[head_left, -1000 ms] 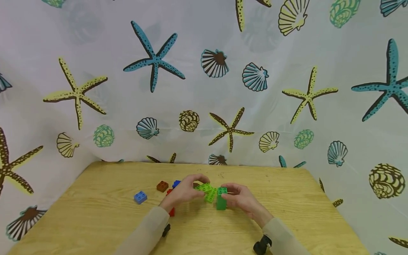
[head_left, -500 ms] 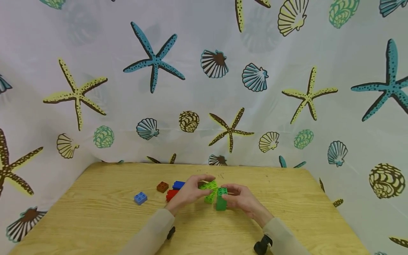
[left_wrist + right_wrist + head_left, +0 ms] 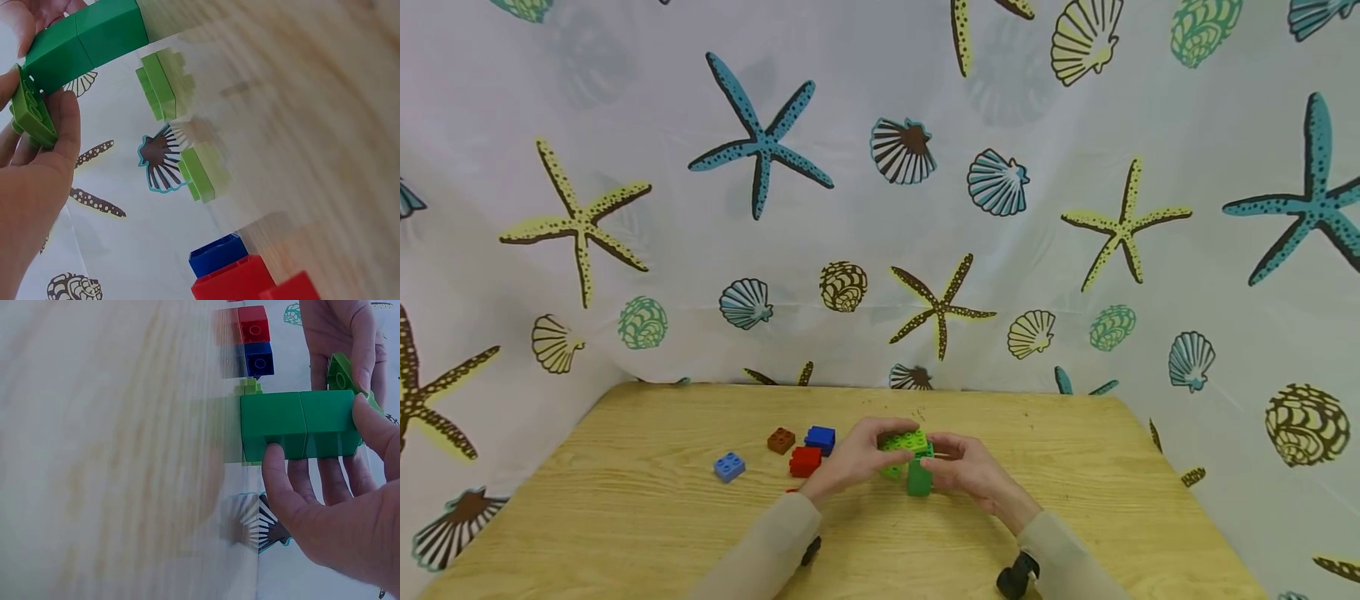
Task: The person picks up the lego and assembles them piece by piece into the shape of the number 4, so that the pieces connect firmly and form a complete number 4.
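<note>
My left hand [image 3: 859, 457] pinches a lime-green toy brick [image 3: 32, 112], tilted, at the top of a dark green stack [image 3: 919, 480]. That stack is two dark green bricks joined one on the other, upright on the table. Around its far side and top curls my right hand [image 3: 976, 473], with thumb and fingers on opposite faces in the right wrist view. Hollow tubes on the lime brick's underside [image 3: 341, 381] show there. Two more lime bricks lie on the table beyond, a nearer one [image 3: 159, 86] and a smaller-looking one [image 3: 199, 175].
Left of my hands lie a red brick [image 3: 805, 462], a blue brick [image 3: 821, 440], a brown brick [image 3: 781, 440] and a light blue brick [image 3: 728, 467]. Another red piece [image 3: 792, 491] is mostly hidden by my left wrist. A patterned curtain [image 3: 850, 225] hangs behind the wooden table [image 3: 647, 517].
My left hand has moved right with the lime brick, from above the other lime pieces to the top of the green stack. The right hand has stayed in place on the stack.
</note>
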{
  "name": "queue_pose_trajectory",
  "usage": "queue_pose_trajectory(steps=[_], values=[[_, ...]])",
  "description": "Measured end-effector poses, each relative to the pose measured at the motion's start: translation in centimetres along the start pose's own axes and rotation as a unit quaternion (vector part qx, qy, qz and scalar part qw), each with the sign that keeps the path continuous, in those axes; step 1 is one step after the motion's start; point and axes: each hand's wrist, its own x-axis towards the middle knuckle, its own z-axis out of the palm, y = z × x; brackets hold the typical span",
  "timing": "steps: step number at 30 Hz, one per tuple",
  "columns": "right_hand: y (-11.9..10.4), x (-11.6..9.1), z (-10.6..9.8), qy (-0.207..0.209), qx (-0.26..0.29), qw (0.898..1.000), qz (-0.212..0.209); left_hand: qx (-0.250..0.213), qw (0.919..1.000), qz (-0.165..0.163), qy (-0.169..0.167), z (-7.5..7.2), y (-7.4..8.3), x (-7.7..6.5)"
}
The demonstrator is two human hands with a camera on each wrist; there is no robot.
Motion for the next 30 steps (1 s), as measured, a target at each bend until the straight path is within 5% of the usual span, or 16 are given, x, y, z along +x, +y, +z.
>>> queue_pose_trajectory(steps=[16, 30], values=[[-0.1, 0.0, 0.3, -0.017, 0.017, 1.000, 0.006, 0.041, 0.9991, 0.006, -0.001, 0.5, -0.5, 0.0], [-0.2, 0.1, -0.2, -0.020, 0.001, 1.000, -0.006, 0.090, 0.9957, 0.018, -0.012, 0.3, 0.8, 0.4]])
